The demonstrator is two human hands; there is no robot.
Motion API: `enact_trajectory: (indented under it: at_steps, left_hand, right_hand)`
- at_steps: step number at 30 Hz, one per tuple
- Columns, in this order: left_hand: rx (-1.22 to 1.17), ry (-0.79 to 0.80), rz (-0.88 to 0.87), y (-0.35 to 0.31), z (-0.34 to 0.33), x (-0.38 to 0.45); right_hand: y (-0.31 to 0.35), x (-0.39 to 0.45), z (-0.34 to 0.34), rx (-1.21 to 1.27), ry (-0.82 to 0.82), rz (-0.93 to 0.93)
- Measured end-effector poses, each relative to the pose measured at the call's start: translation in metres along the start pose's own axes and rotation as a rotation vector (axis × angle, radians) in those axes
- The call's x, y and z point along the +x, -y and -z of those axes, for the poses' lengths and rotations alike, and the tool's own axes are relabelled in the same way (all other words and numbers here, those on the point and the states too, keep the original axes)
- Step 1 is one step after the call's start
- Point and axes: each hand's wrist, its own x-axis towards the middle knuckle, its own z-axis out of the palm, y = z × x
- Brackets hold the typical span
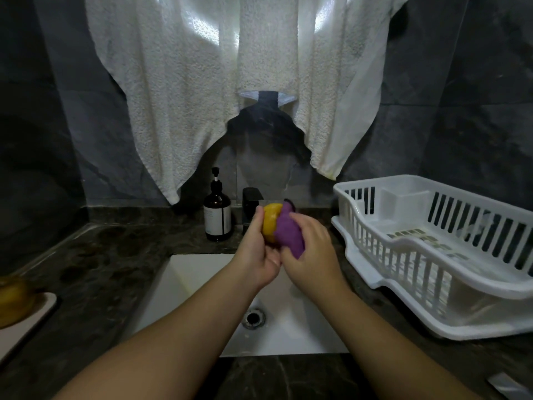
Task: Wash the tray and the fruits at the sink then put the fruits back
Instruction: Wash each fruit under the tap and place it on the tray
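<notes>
Two hands over sink (202,272), left grip (259,249) holding yellow fruit (270,223), right grip (311,249) pressing purple cloth (288,232)

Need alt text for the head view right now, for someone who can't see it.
Over a white sink, the left hand holds a yellow fruit while the right hand rubs it with a purple cloth. A white dish rack stands to the right, a soap bottle behind, another yellow fruit far left.

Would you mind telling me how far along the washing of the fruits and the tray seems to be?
Midway, it seems. In hand: the left hand holds a yellow fruit over the sink while the right hand rubs it with a purple cloth. Another yellow fruit sits on the tray at left; whether either is washed I cannot tell. The fruit in hand has yet to go back.
</notes>
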Motion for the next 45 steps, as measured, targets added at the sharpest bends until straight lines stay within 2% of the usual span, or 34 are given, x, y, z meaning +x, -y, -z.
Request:
enact_trajectory:
  at_steps: [2,5,9,12,15,18,21,23,25,27,29,31,35,40,43,45]
  left_hand:
    - [0.034,0.0,0.003,0.002,0.001,-0.001]
    - [0.054,0.003,-0.013,0.007,0.002,-0.003]
    - [0.041,0.021,-0.037,0.005,0.003,-0.002]
    - [0.044,0.045,-0.019,0.009,0.003,-0.003]
    - [0.058,0.016,-0.039,0.007,0.005,0.0]
    - [0.349,-0.084,-0.204,-0.006,0.015,0.005]
    - [0.824,-0.114,-0.329,-0.016,0.032,0.007]
    - [1.056,-0.089,-0.379,-0.015,0.039,0.008]
    - [1.138,-0.041,-0.406,-0.01,0.039,0.007]
    - [1.151,0.022,-0.444,-0.006,0.035,0.008]
    - [1.206,0.034,-0.484,-0.004,0.029,0.005]
    - [1.273,0.019,-0.489,-0.003,0.027,0.002]
    - [1.271,0.017,-0.463,0.007,0.024,-0.009]
    - [1.237,-0.006,-0.449,0.013,0.012,-0.015]
    - [1.136,-0.041,-0.426,0.014,0.005,-0.012]
    - [1.112,-0.025,-0.433,0.014,0.001,-0.006]
  right_hand:
    - [-0.005,-0.001,0.004,-0.087,0.027,0.029]
    - [-0.004,0.001,0.005,-0.02,0.016,-0.104]
    - [-0.004,0.005,0.007,-0.033,0.057,-0.102]
    - [-0.007,0.011,0.009,-0.019,0.056,-0.172]
    - [-0.01,0.013,0.008,-0.022,0.145,-0.162]
    - [-0.024,0.017,0.018,-0.098,0.234,-0.197]
    - [-0.03,0.032,0.035,0.001,0.132,-0.334]
    - [-0.024,0.044,0.042,0.017,0.119,-0.285]
    - [-0.011,0.052,0.044,0.037,0.182,-0.192]
    - [0.005,0.053,0.044,-0.008,0.33,-0.106]
    - [0.013,0.048,0.042,-0.184,0.485,0.016]
    - [0.013,0.045,0.043,-0.242,0.508,0.055]
    - [0.015,0.041,0.049,-0.213,0.468,-0.035]
    - [0.021,0.037,0.06,-0.195,0.53,-0.005]
    - [0.014,0.047,0.081,-0.023,0.526,-0.171]
    - [0.007,0.057,0.092,0.01,0.583,-0.304]
